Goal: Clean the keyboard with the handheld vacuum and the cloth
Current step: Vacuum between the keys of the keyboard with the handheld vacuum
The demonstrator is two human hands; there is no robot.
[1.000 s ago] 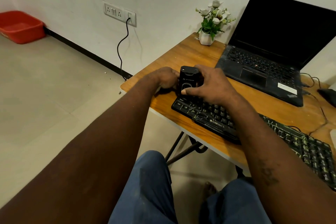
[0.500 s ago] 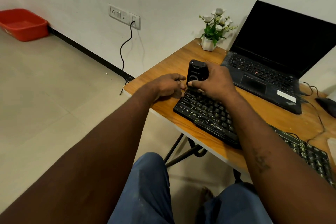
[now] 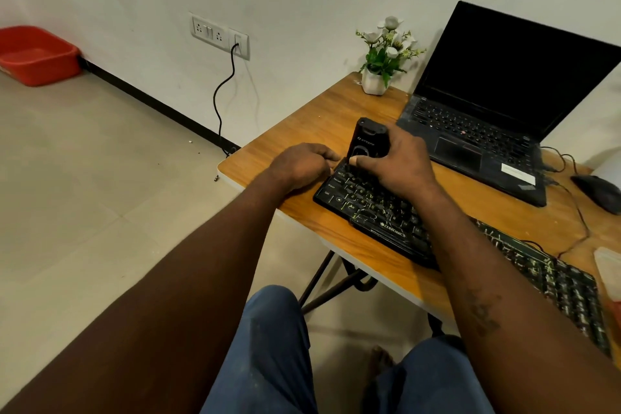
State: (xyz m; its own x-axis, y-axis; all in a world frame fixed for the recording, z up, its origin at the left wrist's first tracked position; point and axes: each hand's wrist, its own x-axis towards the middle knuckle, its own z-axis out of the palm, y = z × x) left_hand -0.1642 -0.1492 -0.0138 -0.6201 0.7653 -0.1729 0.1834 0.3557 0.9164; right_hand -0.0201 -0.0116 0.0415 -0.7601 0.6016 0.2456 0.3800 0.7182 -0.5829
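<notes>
A black keyboard with pale key legends lies slanted along the front of the wooden table. My right hand grips a black handheld vacuum, held upright with its lower end on the keys at the keyboard's far left corner. My left hand rests on the table at the keyboard's left end, its fingers curled and touching that edge. A pale cloth-like thing shows at the right border; I cannot tell what it is.
An open black laptop stands behind the keyboard, with a small white flower pot at the back and a mouse on the right. A cable hangs from the wall socket. A red tub sits on the floor.
The vacuum has moved from the keyboard's left keys toward its far left corner. My left hand stays at the keyboard's left end. The camera has tilted a little.
</notes>
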